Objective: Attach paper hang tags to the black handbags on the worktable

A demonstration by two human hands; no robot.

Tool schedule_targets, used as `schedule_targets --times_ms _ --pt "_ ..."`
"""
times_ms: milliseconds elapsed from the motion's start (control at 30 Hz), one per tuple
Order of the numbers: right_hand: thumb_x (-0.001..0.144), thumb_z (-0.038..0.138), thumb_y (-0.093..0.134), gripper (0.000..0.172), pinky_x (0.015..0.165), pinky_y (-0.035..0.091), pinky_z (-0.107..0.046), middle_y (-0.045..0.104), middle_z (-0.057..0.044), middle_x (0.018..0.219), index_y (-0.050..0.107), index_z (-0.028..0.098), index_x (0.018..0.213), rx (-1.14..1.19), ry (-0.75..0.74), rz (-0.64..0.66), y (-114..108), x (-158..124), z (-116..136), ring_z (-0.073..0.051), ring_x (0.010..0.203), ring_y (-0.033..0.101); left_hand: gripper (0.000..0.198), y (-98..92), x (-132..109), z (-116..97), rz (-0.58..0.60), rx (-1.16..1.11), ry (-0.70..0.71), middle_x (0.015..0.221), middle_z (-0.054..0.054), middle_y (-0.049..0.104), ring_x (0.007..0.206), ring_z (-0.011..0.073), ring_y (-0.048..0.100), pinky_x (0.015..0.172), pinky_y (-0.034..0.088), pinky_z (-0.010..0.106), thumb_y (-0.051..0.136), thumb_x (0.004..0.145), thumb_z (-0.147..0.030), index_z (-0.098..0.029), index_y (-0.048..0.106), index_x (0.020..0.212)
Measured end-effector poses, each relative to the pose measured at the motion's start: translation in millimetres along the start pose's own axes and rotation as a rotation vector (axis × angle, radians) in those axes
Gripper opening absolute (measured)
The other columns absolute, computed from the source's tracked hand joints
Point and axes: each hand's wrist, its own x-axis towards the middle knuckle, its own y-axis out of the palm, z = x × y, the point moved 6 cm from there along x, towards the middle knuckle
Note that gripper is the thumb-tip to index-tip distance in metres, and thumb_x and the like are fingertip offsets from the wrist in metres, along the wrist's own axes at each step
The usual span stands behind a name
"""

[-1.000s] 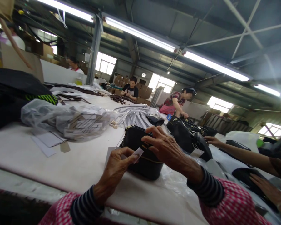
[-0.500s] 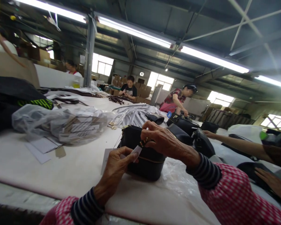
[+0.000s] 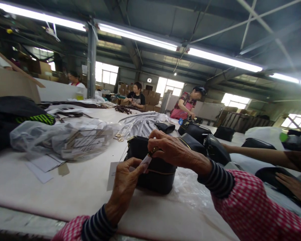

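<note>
Black bag (image 3: pixel 160 177): upright on its base on the pale counter (image 3: pixel 85 190), straight in front of the person; standing like that, it probably needs no hand for support.
White slip (image 3: pixel 146 160): slanting between the two hands against the bag's front, one end at a gold fitting (image 3: pixel 153 151).
Left hand (image 3: pixel 125 177): its grip is closed, thumb and finger pinching the slip; coming in from below presumably keeps the fitting reachable from above.
Right hand (image 3: pixel 173 150): fingers bent over the bag's front, the grip closed on the fitting, likely steadying it; whether it nips the slip too, I can't tell.
Printed card (image 3: pixel 112 175): just beside the bag, partly behind the left hand, its print too small for me to read.
Clear plastic (image 3: pixel 185 184): spread on the counter to the bag's right, out from under the working fingers.
Plastic sack (image 3: pixel 85 137): cards bundled inside, well off to the left, which I'd guess keeps them together.
Co-worker's hand (image 3: pixel 294 187): far right, resting on a dark item, apart from this pair.
</note>
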Motion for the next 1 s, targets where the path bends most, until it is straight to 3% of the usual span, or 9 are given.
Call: schedule_targets --times_ms 233,467,633,1000 --pt "0.085 0.007 0.066 0.012 0.071 0.035 -0.025 0.056 -0.002 0.109 0.062 0.018 0.088 0.051 -0.021 0.015 -1.5 0.7 -0.7 -0.013 0.090 0.052 0.031 2.6 -0.8 -0.8 -0.106 0.094 0.099 0.067 0.002 0.068 0.066 0.0162 0.052 0.066 0.036 0.026 0.074 0.077 -0.049 -0.018 0.072 0.071" --pt "0.088 0.009 0.063 0.008 0.076 0.037 -0.025 0.054 -0.002 0.104 0.063 0.017 0.088 0.150 -0.042 0.033 -4.7 2.4 -2.2 -0.013 0.091 0.051 0.044 6.8 -5.9 2.8 -0.156 0.080 0.067 0.066 0.002 0.067 0.066 0.0173 0.054 0.065 0.037 0.027 0.075 0.072 -0.061 -0.018 0.072 0.072" --pt "0.087 0.009 0.064 0.008 0.076 0.037 -0.026 0.054 -0.002 0.104 0.063 0.017 0.087 0.165 -0.044 0.032 -4.8 2.3 -3.1 -0.014 0.091 0.051 0.038 7.6 -6.4 1.7 -0.199 0.098 0.079 0.064 0.001 0.067 0.067 0.0179 0.056 0.067 0.038 0.027 0.076 0.073 -0.056 -0.018 0.071 0.071" --pt "0.087 0.009 0.065 0.008 0.075 0.038 -0.026 0.055 -0.002 0.103 0.064 0.017 0.085 0.140 0.000 -0.014 -4.3 0.9 -1.4 -0.014 0.091 0.051 0.053 7.6 -7.4 5.6 -0.211 -0.009 0.063 0.056 0.002 0.062 0.053 0.0159 0.052 0.047 0.031 0.024 0.076 0.065 -0.068 -0.016 0.072 0.073"
